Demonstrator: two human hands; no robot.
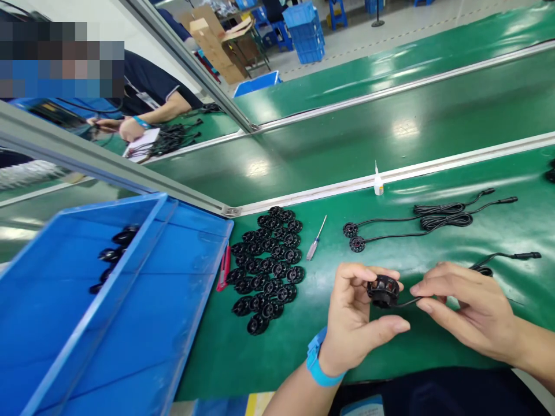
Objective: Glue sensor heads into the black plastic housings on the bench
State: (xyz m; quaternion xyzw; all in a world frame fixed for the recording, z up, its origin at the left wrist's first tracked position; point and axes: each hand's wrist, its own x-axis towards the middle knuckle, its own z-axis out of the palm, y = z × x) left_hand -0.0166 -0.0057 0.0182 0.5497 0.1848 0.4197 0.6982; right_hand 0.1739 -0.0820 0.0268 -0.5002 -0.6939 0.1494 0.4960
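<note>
In my left hand sits a round black slotted plastic part, held by the fingers with the thumb stretched out below it. A thin black cable runs from its underside to my right hand, which pinches it between thumb and fingertips. Beyond my right hand lies a coiled part of a cable with a connector, partly hidden by the hand. Two similar round parts with bundled cables rest on the green mat ahead.
Many round black parts are grouped left of my hands. Near them lie a screwdriver and a red-handled tool. A blue bin stands at the left, a small white bottle at the rail. Behind the frame, another person handles cables.
</note>
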